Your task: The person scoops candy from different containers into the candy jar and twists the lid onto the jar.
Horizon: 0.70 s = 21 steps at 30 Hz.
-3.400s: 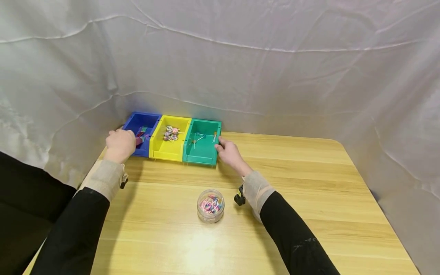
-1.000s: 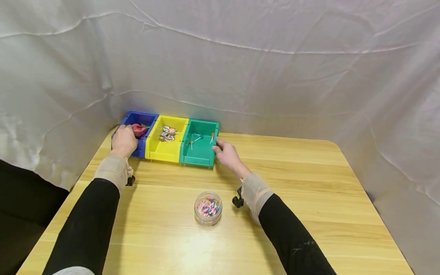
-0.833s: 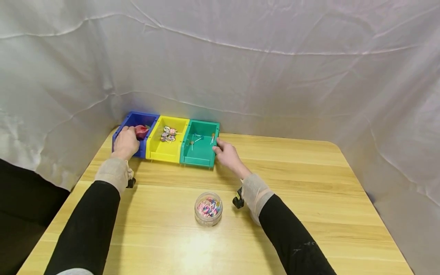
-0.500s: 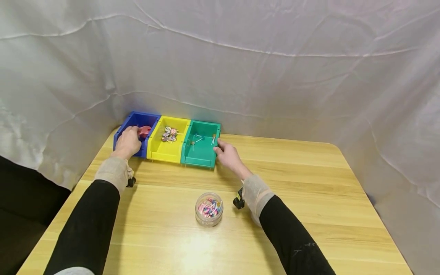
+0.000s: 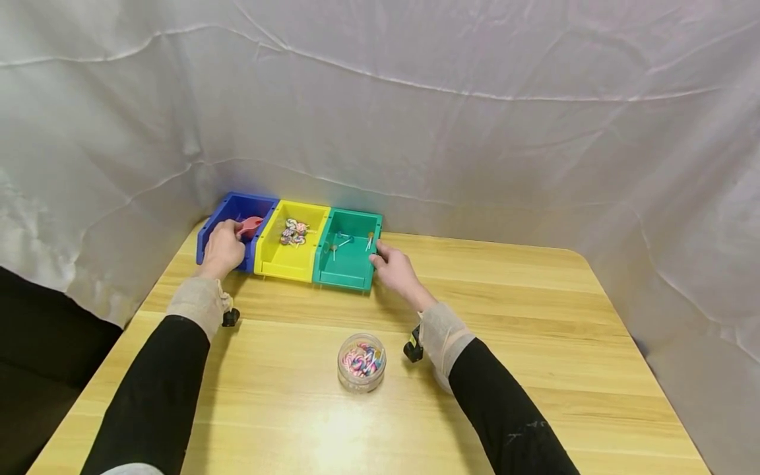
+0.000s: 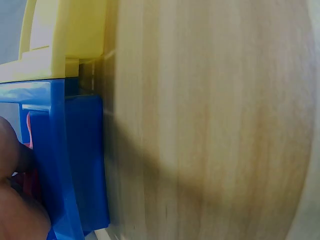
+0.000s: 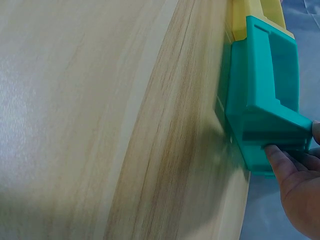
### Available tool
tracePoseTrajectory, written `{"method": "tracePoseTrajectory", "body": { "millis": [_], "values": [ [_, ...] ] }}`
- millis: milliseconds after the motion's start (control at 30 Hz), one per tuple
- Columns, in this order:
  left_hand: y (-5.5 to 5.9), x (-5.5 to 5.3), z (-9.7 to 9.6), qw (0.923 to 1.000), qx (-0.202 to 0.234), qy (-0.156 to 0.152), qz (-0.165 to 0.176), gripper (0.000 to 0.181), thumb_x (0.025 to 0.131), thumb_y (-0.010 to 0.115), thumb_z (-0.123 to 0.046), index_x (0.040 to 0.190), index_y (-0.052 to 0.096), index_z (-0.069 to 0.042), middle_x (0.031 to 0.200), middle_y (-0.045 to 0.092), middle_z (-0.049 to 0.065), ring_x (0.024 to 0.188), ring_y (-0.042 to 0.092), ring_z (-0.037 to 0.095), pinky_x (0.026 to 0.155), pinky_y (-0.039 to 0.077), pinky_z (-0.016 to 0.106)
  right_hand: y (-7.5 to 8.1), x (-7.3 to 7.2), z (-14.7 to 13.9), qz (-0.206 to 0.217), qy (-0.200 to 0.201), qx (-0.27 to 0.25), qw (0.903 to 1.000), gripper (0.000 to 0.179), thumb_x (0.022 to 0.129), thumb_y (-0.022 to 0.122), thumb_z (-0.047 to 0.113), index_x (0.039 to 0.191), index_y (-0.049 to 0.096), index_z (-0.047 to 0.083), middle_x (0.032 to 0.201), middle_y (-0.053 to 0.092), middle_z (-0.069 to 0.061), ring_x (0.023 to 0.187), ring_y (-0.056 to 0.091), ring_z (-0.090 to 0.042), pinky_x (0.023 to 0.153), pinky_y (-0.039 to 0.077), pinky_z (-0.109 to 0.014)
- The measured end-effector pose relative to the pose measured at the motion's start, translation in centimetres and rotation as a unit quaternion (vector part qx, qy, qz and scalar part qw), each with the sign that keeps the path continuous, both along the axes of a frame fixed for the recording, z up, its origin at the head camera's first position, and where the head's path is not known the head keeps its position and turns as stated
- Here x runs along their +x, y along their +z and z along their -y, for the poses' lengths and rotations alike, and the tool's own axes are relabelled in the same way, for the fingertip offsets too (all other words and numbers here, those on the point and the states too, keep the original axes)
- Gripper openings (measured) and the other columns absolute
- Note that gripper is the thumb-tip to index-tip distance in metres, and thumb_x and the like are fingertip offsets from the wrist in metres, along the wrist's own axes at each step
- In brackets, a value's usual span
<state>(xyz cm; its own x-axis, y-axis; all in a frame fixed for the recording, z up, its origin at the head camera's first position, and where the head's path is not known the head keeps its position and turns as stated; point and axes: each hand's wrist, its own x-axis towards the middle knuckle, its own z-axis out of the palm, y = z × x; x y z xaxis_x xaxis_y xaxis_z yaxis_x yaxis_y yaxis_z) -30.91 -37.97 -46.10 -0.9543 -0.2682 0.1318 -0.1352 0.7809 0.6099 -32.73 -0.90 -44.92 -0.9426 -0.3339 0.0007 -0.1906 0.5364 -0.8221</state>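
In the head view my left hand (image 5: 222, 248) reaches over the front left of the blue bin (image 5: 203, 239). It grips the handle of a small pinkish-red scoop (image 5: 252, 225), whose bowl lies inside near the bin's right wall. Whatever the scoop holds is too small to tell. The left wrist view shows my curled fingers (image 6: 15, 190) at the blue bin's wall, with a sliver of red beside them. My right hand (image 5: 396, 269) pinches the right wall of the green bin (image 5: 347, 280); in the right wrist view its fingers (image 7: 282, 167) lie under the rim.
Between them sits a yellow bin (image 5: 286, 270) with several swirl lollipops (image 5: 293, 232). A few thin-stick lollipops (image 5: 346, 239) lie in the green bin. A clear round jar (image 5: 361, 384) of mixed candies stands in front on the wooden table (image 5: 505, 316). Grey cloth (image 5: 445, 132) hangs behind.
The scoop has gone from low in the blue bin, by colourful pieces, to near its right wall and turned. My left hand has shifted slightly. The right hand stays on the green bin.
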Motion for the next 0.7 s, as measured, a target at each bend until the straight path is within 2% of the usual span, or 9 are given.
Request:
{"method": "tracePoseTrajectory", "body": {
  "millis": [233,333,433,700],
  "values": [
    [-0.08,0.14,0.13,0.9994,0.023,0.007,-0.024,0.037,0.106,0.039,-0.003,0.138,0.05,0.011,0.133,0.051,0.033,0.127,0.048,0.049,0.112,0.036,0.059,0.08,-0.02,0.06,-0.001,-0.001,0.004,1.0,0.053,0.111,0.05,0.019,0.159,0.035,0.002,0.163,0.039,-0.016,0.146,0.044,-0.026,0.096,0.048,-0.038],
    [-0.26,0.1,0.22,0.9991,0.029,0.009,-0.031,0.037,0.106,0.039,-0.003,0.138,0.049,0.011,0.134,0.05,0.032,0.126,0.048,0.048,0.113,0.035,0.059,-0.03,-0.11,0.06,-0.007,-0.001,0.005,1.0,0.053,0.111,0.051,0.018,0.159,0.035,0.001,0.163,0.038,-0.017,0.148,0.041,-0.028,0.107,0.047,-0.04],
    [-0.39,0.15,0.17,0.9986,0.035,0.013,-0.038,0.038,0.106,0.037,-0.003,0.139,0.049,0.012,0.135,0.05,0.032,0.125,0.048,0.047,0.112,0.036,0.058,-0.11,-0.19,0.07,-0.009,-0.002,0.004,1.0,0.053,0.111,0.051,0.018,0.158,0.036,0.001,0.163,0.039,-0.016,0.149,0.04,-0.028,0.112,0.045,-0.042],
    [-0.97,0.22,0.16,0.9957,0.058,0.032,-0.065,0.038,0.107,0.035,-0.003,0.142,0.049,0.008,0.125,0.051,0.027,0.117,0.051,0.043,0.103,0.039,0.054,0.01,-0.13,0.16,-0.004,-0.002,0.004,1.0,0.053,0.111,0.051,0.018,0.158,0.036,0.001,0.163,0.039,-0.015,0.149,0.039,-0.028,0.112,0.045,-0.042]
  ]
}}
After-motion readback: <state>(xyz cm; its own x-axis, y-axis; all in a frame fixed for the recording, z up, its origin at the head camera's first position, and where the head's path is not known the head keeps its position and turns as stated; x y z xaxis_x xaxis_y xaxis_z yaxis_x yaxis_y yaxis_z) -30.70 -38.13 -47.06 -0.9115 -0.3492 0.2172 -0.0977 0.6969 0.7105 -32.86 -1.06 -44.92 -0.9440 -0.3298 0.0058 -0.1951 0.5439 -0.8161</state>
